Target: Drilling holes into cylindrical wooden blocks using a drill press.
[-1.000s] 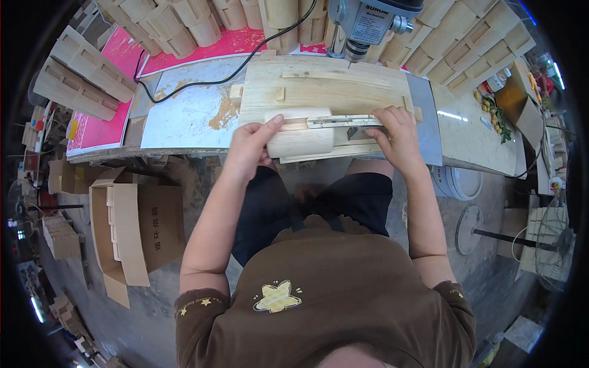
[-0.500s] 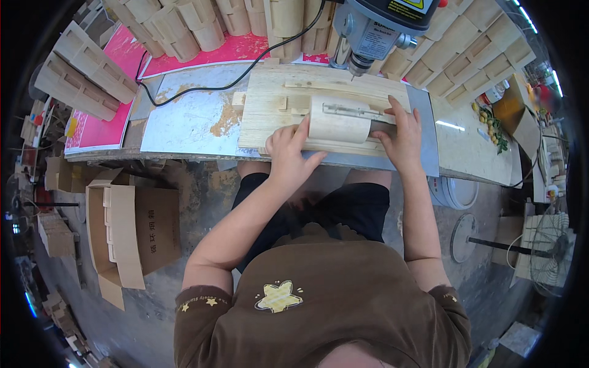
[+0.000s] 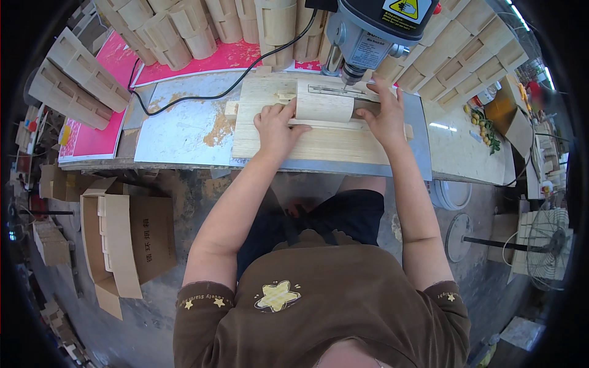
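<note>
A pale wooden cylinder (image 3: 323, 108) lies on its side on a flat wooden board (image 3: 331, 142), with a long narrow slot along its top. My left hand (image 3: 274, 130) grips its left end, fingertips against the end and thumb stretched along the near side. At the other end my right hand (image 3: 385, 122) holds it, fingers over the far side and thumb on the near side, beside a darker grey part. Just above the slot hangs the chuck of a bench drill (image 3: 362, 46), its bit close to the cylinder's top. Whether the bit touches the wood I cannot tell.
Stacked wooden cylinders with cut-outs (image 3: 169, 40) line the back left, and more (image 3: 460, 55) stand back right. A black cable (image 3: 202, 87) crosses the bench. Below left is an open cardboard box (image 3: 144, 233); a white bucket (image 3: 453, 194) and a fan (image 3: 546, 239) are at right.
Both hands have moved the wooden cylinder away from me and slightly left, bringing it under the drill. The whole view has also shifted a little.
</note>
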`<state>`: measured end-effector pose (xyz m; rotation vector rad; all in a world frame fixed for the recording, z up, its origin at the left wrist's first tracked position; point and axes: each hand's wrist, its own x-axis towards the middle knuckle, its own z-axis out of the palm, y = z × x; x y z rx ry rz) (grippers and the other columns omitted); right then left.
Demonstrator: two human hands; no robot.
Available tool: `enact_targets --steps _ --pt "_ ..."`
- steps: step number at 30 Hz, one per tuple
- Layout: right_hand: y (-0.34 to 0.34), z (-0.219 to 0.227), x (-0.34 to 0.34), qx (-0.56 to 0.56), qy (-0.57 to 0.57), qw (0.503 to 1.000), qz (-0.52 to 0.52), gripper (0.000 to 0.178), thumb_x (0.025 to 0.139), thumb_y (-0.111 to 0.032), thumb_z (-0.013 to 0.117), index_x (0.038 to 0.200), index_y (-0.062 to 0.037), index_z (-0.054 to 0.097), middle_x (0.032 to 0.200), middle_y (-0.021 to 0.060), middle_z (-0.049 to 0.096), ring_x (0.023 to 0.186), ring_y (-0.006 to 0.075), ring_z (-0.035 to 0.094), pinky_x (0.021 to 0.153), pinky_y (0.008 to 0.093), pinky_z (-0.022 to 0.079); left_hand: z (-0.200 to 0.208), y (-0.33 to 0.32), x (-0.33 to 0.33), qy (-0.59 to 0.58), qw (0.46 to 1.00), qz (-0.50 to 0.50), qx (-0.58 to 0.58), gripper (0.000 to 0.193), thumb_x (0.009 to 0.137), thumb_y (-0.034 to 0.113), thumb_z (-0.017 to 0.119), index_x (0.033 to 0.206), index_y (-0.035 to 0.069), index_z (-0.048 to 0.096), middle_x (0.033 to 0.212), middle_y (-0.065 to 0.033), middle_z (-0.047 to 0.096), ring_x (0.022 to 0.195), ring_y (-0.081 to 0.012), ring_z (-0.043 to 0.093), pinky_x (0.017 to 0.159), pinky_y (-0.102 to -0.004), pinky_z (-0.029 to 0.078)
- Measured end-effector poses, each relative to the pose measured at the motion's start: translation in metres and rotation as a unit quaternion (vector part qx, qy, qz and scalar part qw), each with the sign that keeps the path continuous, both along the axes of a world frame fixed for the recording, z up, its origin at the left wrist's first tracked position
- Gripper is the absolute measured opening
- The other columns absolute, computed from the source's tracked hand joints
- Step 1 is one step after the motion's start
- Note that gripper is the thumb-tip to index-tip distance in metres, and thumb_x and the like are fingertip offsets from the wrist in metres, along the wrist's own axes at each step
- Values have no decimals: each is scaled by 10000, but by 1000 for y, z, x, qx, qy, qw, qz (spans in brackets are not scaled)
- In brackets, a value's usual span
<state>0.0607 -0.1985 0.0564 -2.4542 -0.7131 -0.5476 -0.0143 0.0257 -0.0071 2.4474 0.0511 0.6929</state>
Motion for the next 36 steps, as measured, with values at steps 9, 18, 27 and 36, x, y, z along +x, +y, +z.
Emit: enact_targets --steps 9,18,27,36 --pt "-17 129 62 329 -142 932 52 424 914 -236 557 1278 -53 438 1053 109 587 983 165 549 840 275 450 0 6 0 -6 999 -39 3 587 622 272 780 1168 160 597 795 -16 533 875 -226 505 816 -384 311" --pt "-11 178 32 110 -111 985 -72 263 934 -253 518 1070 -37 579 778 48 576 752 109 521 698 233 427 2 4 3 19 999 -44 10 638 615 294 780 1208 172 578 825 -28 549 856 -228 536 781 -382 334" --pt "-1 105 -48 173 -134 975 -28 112 867 -130 587 867 -26 628 651 103 555 556 207 513 545 301 420 0 8 0 26 999 -33 9 629 624 294 776 1210 189 575 793 -20 549 825 -221 548 747 -379 353" --pt "3 24 -31 186 -187 964 -33 177 837 -56 578 1000 -49 647 758 88 604 645 205 564 584 313 399 2 7 2 24 999 -49 6 627 626 274 780 1210 162 577 781 -28 552 812 -226 548 744 -380 355"
